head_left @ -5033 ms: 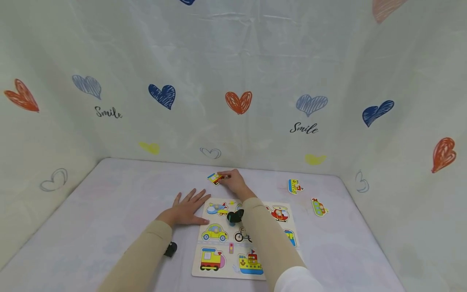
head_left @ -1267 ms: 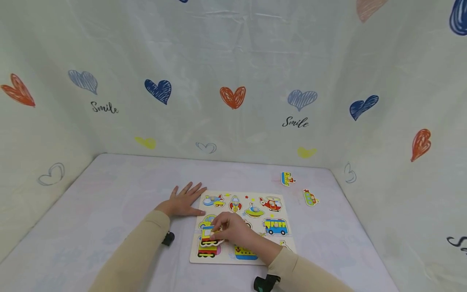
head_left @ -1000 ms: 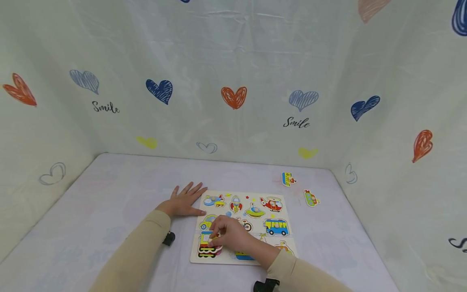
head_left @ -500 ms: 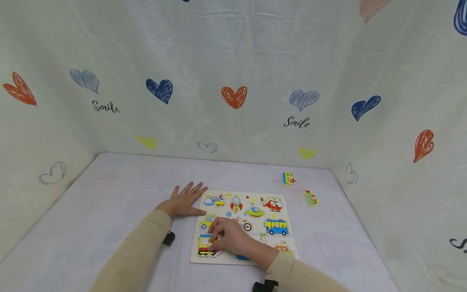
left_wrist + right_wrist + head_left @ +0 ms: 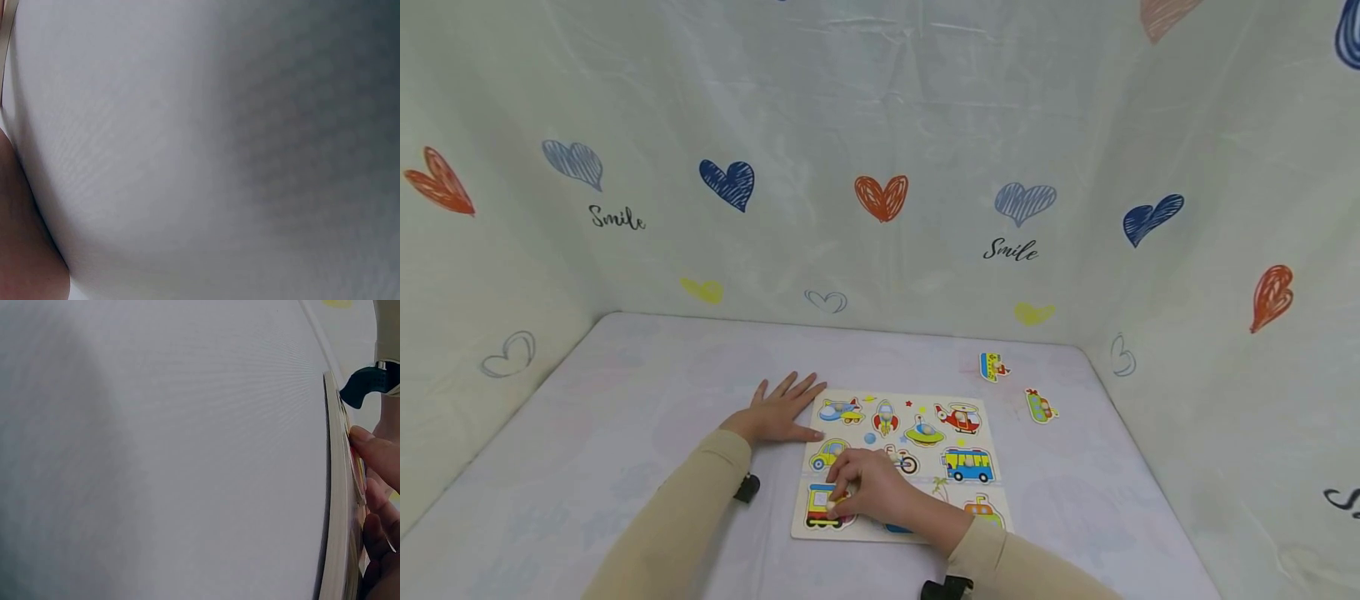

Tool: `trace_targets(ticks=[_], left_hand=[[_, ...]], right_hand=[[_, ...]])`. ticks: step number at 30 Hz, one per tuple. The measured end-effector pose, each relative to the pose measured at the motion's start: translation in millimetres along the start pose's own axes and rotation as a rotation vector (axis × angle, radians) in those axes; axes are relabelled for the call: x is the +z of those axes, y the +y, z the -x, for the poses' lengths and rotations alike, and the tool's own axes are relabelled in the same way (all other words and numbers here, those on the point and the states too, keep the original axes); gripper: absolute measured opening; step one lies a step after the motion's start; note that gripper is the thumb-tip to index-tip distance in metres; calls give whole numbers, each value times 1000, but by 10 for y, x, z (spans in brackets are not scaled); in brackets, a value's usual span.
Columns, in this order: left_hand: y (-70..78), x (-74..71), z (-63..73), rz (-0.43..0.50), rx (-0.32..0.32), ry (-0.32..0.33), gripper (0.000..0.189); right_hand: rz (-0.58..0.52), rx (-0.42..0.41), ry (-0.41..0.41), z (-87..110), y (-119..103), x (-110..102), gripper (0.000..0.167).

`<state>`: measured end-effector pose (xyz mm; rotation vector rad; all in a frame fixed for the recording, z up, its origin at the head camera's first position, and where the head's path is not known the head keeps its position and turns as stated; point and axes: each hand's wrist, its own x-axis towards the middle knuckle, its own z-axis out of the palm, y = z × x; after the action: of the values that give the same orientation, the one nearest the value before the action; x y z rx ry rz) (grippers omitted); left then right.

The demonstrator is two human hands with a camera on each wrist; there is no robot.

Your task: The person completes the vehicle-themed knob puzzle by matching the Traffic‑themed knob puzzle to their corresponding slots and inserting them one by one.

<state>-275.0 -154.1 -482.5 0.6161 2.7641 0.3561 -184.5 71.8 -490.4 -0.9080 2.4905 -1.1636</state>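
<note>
A puzzle board (image 5: 930,458) with vehicle pictures lies on the table. At its front left corner, my right hand (image 5: 877,486) pinches the knob of the yellow and red train piece (image 5: 818,506). The piece lies over the board's train picture, a little pink showing beside it; whether it is fully seated I cannot tell. In the right wrist view, the thumb (image 5: 374,450) and fingers are close above the board's edge. My left hand (image 5: 777,417) rests flat with spread fingers beside the board's left edge, its thumb and a fingertip reaching that edge. The left wrist view shows mostly cloth.
Two loose pieces, a boat (image 5: 992,367) and a green submarine (image 5: 1040,406), lie right of the board on the white tablecloth (image 5: 625,467). A curtain with hearts (image 5: 880,275) hangs behind the table. Each wrist wears a black camera.
My right hand has brought the train piece from behind the board to the front left corner and lowered it onto the train picture. My left hand has stayed beside the board.
</note>
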Motion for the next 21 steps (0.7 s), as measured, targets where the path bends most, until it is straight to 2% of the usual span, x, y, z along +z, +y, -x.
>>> trace_targets(ticks=[8,18,21], left_hand=[[2,-15,-3,7,-5,3,95],[27,-22,-1,-1,-10,-4,95],[33,-22,7,3,-11,-5,95]], right_hand=[[14,-29,-2,3,6,-10,13],[21,-20,-16,17,3,-24,11],[30,-15,-42,22,0,-41,8]])
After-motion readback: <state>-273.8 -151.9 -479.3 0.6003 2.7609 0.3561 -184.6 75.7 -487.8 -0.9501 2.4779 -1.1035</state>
